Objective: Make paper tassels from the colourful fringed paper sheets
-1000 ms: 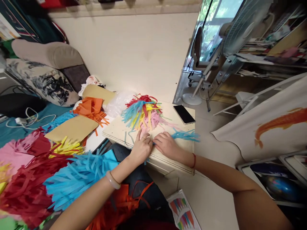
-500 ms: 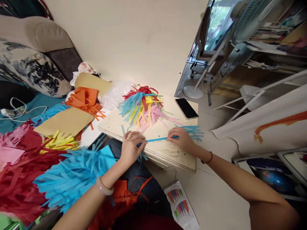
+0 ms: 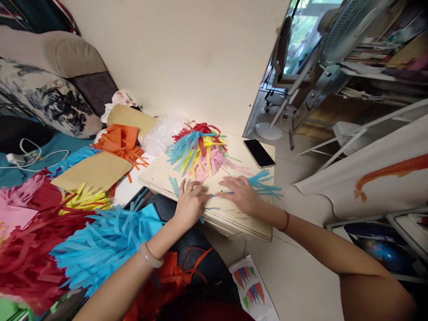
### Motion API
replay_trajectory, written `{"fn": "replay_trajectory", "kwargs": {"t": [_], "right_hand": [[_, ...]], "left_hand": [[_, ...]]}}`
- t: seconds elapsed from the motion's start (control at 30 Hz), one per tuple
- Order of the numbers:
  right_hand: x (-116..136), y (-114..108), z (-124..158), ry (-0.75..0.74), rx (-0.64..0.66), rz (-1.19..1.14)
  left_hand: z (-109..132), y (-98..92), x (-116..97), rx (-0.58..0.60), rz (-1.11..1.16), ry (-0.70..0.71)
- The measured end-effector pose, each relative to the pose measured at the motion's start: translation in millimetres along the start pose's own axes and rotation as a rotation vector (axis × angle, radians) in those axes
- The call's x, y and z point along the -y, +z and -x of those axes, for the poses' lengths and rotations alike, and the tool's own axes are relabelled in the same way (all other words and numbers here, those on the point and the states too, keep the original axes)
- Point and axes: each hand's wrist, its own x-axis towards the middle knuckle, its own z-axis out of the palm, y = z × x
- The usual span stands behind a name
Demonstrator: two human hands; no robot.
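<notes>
A blue tissue-paper tassel (image 3: 262, 182) lies across the small table, its middle twisted into a thin cord and its fringed strips spread to the right. More of its strips poke out to the left, by my left hand (image 3: 191, 201). That hand has thumb and fingers closed on the twisted middle. My right hand (image 3: 243, 195) rests palm down over the cord with fingers stretched out, hiding part of it. Just behind my hands sits a pile of finished-looking tassels (image 3: 200, 149) in red, blue, yellow and pink.
A phone (image 3: 259, 153) lies on the cream tabletop (image 3: 234, 218). To my left are fringed blue sheets (image 3: 110, 245), red fringed paper (image 3: 40, 254), orange paper (image 3: 120, 140) and brown envelopes (image 3: 93, 171). A printed packet (image 3: 252, 287) lies on the floor; a standing fan (image 3: 351, 31) is at right.
My right hand has moved left, closer to my left hand, and gone from a pinch to outstretched fingers over the cord. My left hand has shifted slightly right.
</notes>
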Motion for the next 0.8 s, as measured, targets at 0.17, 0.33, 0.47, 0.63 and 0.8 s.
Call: {"fn": "replay_trajectory", "kwargs": {"t": [0.17,0.33,0.47,0.63,0.8], "right_hand": [[-12.9,-7.0,18.1,-0.137,0.025,0.18],[-22.9,-14.1,14.3,-0.134,0.089,0.121],[-9.8,-7.0,-10.2,-0.071,0.171,0.031],[3.3,-17.1,-20.5,0.06,0.163,-0.09],[9.5,-42.1,-28.0,0.023,0.338,-0.515]], "left_hand": [[0.2,-4.8,-2.4,0.016,-0.125,0.127],[-23.9,-9.4,-15.8,0.134,-0.205,0.286],[-42.6,1.2,-31.5,0.17,-0.276,0.348],[-41.2,0.2,-27.2,0.098,-0.26,0.356],[-24.5,-32.7,-8.2,-0.076,-0.153,0.382]]}}
